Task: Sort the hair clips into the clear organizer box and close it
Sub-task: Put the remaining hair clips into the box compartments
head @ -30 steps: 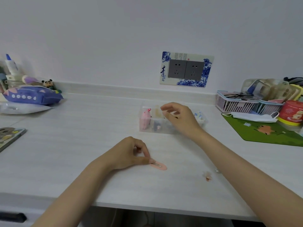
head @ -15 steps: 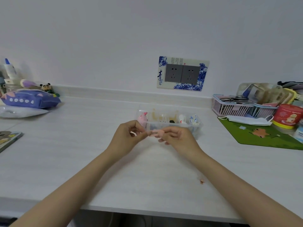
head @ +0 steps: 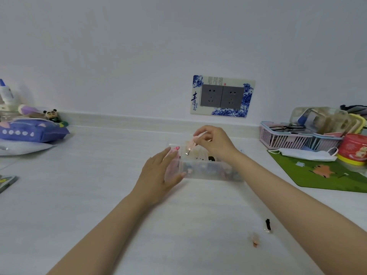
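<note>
- Over the clear organizer box point(head: 208, 171), at the far middle of the table point(head: 99, 195), head view: pink hair clip point(head: 191, 144) pinched between thumb and fingertips of the right hand point(head: 215, 142), dangling tip-down above a compartment near the box's left end.
- Lifted off the table since 1.0 s ago, when pinched there by the left hand point(head: 158, 175); shared between both hands 0.5 s ago; now carried by the right alone.
- Left hand now holding nothing, fingers straight, laid against the left end of the box, likely steadying it.
- For the task: 1 more clip on the point of going in, not yet let go; exact compartment impossible to tell.
- Left to sort: 2 loose pieces on the near right of the table, a black clip point(head: 268, 224) and a small orange clip point(head: 255, 240), close together, well apart from the box, just beside the right forearm.
- No lid made out; closing not yet done.
- Around: green mat point(head: 321, 171) with a face mask point(head: 307, 154) to the right, pink basket point(head: 278, 137) and red tin point(head: 355, 147) behind it, purple pouch point(head: 29, 131) far left.
- Nothing standing between clip and box; only risk, as a judgement, brushing the 2 loose clips with the right forearm.
</note>
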Demonstrator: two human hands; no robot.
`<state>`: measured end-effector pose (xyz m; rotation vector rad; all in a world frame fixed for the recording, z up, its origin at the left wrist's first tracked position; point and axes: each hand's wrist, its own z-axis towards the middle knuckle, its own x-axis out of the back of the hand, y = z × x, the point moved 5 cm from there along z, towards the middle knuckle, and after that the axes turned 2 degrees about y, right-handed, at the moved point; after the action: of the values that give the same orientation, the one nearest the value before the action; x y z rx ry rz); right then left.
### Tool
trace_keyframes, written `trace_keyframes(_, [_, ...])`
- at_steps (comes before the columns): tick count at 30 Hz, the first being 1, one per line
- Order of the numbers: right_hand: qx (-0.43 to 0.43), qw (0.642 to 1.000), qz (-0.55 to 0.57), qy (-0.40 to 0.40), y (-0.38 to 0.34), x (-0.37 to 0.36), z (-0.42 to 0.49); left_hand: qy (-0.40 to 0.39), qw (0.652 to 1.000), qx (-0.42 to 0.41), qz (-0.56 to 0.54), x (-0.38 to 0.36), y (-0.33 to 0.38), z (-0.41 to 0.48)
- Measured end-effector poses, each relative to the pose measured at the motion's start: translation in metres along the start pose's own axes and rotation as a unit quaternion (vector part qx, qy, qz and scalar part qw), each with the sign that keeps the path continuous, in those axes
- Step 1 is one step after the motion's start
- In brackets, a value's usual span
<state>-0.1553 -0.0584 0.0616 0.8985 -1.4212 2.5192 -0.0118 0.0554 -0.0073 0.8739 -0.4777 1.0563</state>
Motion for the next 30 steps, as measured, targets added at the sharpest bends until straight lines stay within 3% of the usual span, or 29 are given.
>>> trace_keyframes(3, [0.015,0.994,-0.092,-0.057,0.007,-0.015,0.007,0.001,1.000,0.004,0.000,0.000,0.000,0.000])
trace_keyframes(5, [0.040,0.991,-0.121,-0.040,0.007,-0.014,0.003,-0.007,1.000,0.003,0.012,-0.001,-0.002,-0.001])
trace_keyframes(8, [0.059,0.996,-0.071,0.004,-0.002,0.008,-0.017,0.016,1.000,-0.003,0.022,0.002,0.005,-0.001])
trace_keyframes(12, [0.041,0.999,-0.010,-0.015,0.005,0.044,-0.064,0.051,0.995,-0.086,-0.012,0.002,0.037,-0.004])
trace_keyframes(15, [0.008,1.000,0.003,-0.020,0.030,0.073,-0.097,-0.026,0.991,-0.110,-0.069,-0.011,0.066,-0.013])
trace_keyframes(18, [-0.038,0.999,0.021,0.029,0.064,0.100,-0.124,-0.143,0.975,-0.125,-0.117,-0.028,0.101,-0.026])
trace_keyframes(21, [-0.081,0.988,0.064,0.111,0.090,0.117,-0.142,-0.292,0.936,-0.144,-0.136,-0.054,0.141,-0.043])
trace_keyframes(23, [-0.094,0.981,0.083,0.148,0.097,0.123,-0.146,-0.352,0.911,-0.182,-0.111,-0.072,0.166,-0.053])
trace_keyframes(26, [-0.096,0.979,0.096,0.153,0.101,0.123,-0.146,-0.380,0.897,-0.219,-0.049,-0.094,0.181,-0.057])
trace_keyframes(30, [-0.094,0.981,0.100,0.139,0.099,0.115,-0.145,-0.361,0.907,-0.215,0.015,-0.099,0.158,-0.042])
